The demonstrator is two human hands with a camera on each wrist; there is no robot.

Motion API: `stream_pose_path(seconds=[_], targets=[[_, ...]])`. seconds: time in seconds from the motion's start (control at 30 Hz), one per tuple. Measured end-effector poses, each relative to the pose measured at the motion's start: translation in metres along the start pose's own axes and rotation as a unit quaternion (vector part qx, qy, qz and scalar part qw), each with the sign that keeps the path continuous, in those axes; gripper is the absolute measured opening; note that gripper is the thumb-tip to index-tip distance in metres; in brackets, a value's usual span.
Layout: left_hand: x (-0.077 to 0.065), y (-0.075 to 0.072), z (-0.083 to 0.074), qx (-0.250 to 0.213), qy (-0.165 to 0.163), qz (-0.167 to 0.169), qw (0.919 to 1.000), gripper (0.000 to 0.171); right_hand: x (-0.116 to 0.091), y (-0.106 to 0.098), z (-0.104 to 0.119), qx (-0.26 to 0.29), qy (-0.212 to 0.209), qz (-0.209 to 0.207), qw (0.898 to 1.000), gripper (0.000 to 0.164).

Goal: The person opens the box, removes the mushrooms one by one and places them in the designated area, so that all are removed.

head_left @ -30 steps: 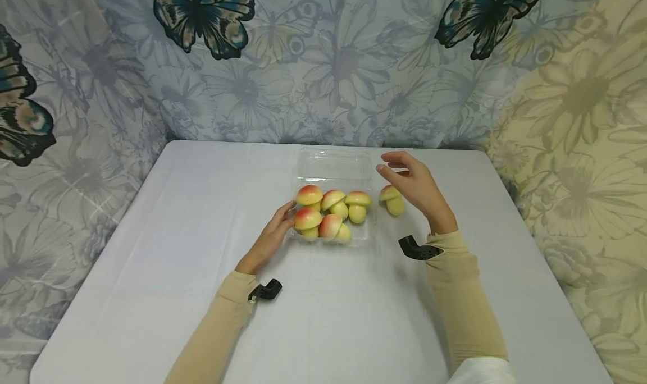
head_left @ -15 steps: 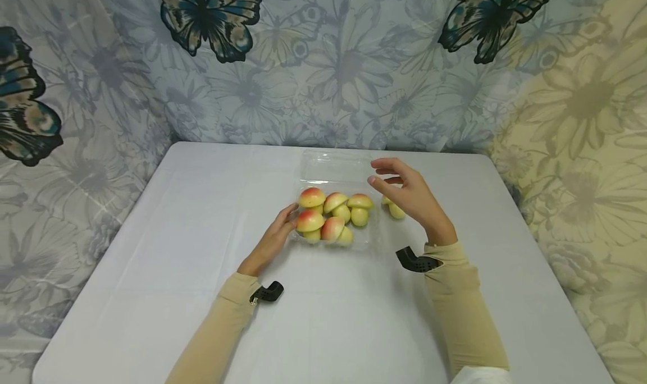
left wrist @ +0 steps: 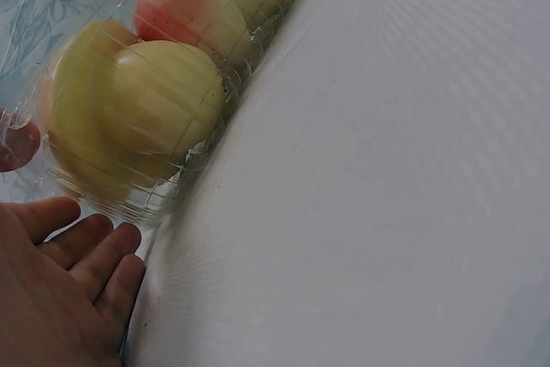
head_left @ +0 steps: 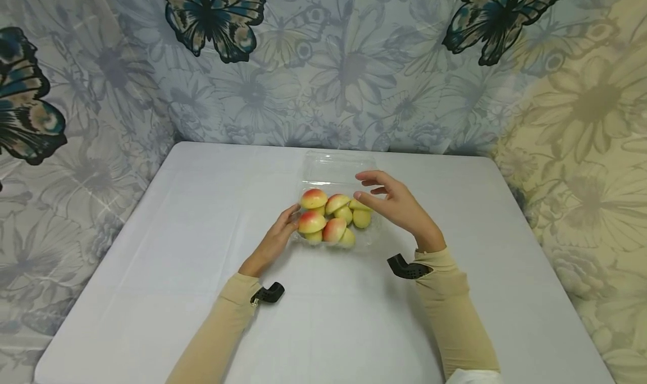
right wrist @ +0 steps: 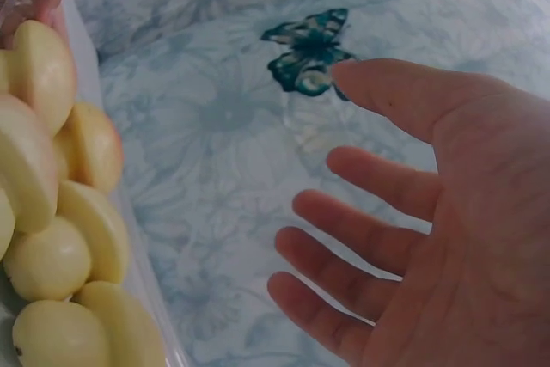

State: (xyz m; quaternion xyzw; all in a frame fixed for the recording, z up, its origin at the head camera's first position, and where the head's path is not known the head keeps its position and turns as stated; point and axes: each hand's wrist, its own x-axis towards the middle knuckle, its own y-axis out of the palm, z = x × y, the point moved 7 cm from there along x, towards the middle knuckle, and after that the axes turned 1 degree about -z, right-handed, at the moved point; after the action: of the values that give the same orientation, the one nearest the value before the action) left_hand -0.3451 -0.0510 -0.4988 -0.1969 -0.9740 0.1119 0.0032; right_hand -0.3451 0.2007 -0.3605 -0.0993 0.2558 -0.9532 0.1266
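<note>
A clear plastic clamshell box (head_left: 364, 241) stands with its lid (head_left: 340, 168) folded back. Several yellow mushroom-shaped pieces (head_left: 311, 222) with red-tinged caps lie in it. My left hand (head_left: 273, 239) is at the box's left side, its fingers (left wrist: 103, 264) fairly straight against or very near the plastic wall; the thumb (left wrist: 15, 142) lies by the rim. Above the box's right part hovers my right hand (head_left: 396, 204), fingers spread and nothing in them. It partly covers one piece (head_left: 361, 219) in the head view.
The box stands on a white-covered table (head_left: 177, 232). Behind it hangs a cloth backdrop (head_left: 343, 86) with flowers and butterflies. Black cameras (head_left: 408, 267) sit at both wrists.
My right hand has moved left and nearer, from beside the lid to over the box's right part. The loose piece right of the box is now hidden behind it. My left hand stays put.
</note>
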Motion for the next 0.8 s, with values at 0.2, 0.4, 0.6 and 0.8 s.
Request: stream_pose_path(seconds=[0.2, 0.4, 0.6, 0.8], targets=[[-0.001, 0.0, -0.001, -0.002, 0.004, 0.001, 1.0, 0.055, -0.002, 0.009, -0.001, -0.009, -0.012, 0.035, 0.999, 0.048], [0.0, 0.001, -0.001, -0.005, 0.007, 0.007, 0.9999, 0.056, -0.003, 0.021, -0.006, -0.015, -0.018, 0.075, 0.997, 0.049], [0.0, 0.0, -0.004, -0.007, 0.024, 0.009, 0.9997, 0.056, 0.001, 0.034, -0.006, -0.03, -0.033, 0.101, 0.994, 0.048], [0.001, -0.003, -0.001, -0.003, 0.026, 0.003, 0.9996, 0.056, 0.004, 0.046, -0.005, -0.03, -0.046, 0.122, 0.991, 0.049]])
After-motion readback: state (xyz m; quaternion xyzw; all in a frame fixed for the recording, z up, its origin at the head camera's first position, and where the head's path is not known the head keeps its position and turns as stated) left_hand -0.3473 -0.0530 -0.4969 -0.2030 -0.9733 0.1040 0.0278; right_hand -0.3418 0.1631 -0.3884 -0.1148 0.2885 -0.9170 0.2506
